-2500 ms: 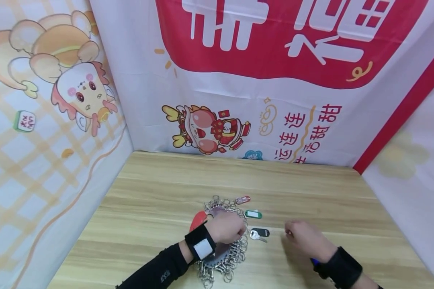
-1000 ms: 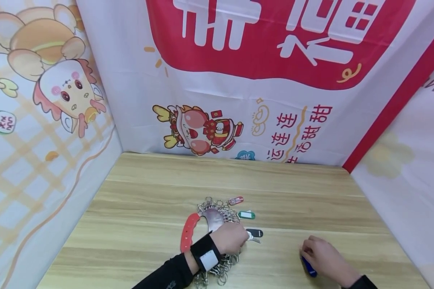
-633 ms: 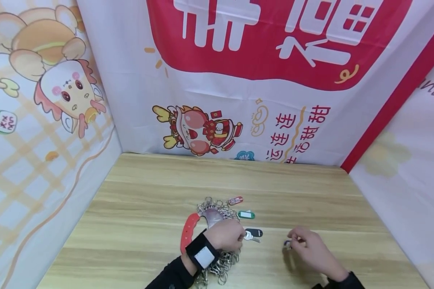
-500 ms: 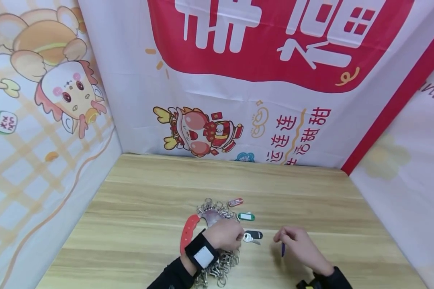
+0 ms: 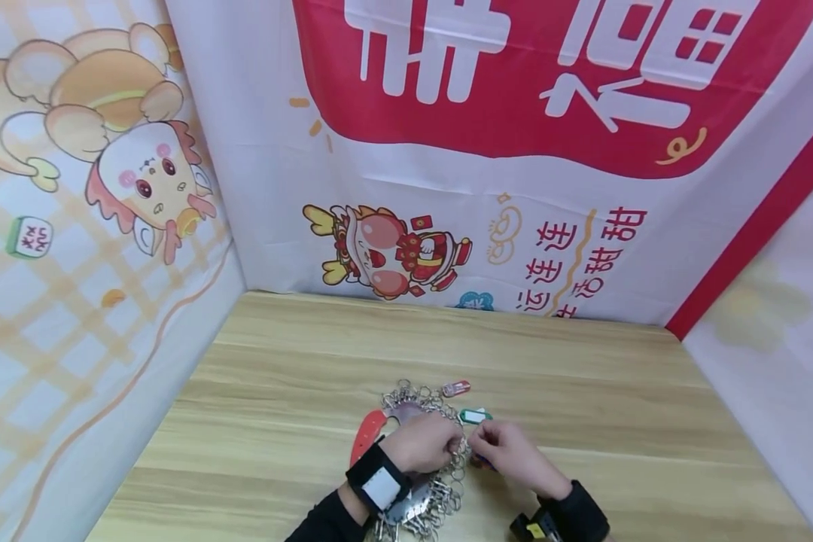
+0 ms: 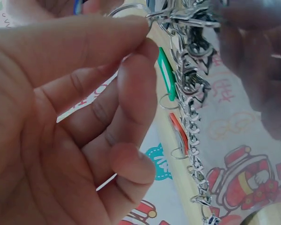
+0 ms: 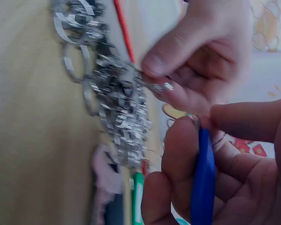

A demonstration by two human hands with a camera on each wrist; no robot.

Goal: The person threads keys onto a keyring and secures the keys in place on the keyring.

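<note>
A metal plate [image 5: 406,412] with a red handle [image 5: 367,436] lies on the table, its curved edge hung with several silver clasps and split rings [image 7: 126,112]. My left hand [image 5: 425,443] is over it, thumb and forefinger pinching one clasp with its ring [image 6: 131,8]. Close beside it, my right hand [image 5: 511,453] pinches a blue key tag [image 7: 203,178] at its ring end. In the right wrist view the tag's top sits right by the left fingertips.
A red tag [image 5: 456,388] and a green tag [image 5: 476,415] lie along the plate's right side. A black tag [image 7: 114,211] with a blurred key [image 7: 105,176] shows in the right wrist view. Printed cloth [image 5: 271,188] walls the table's back and sides.
My right hand has carried the blue key tag leftward, up to my left hand, and now covers the black tag and key in the head view. The left hand has stayed over the plate.
</note>
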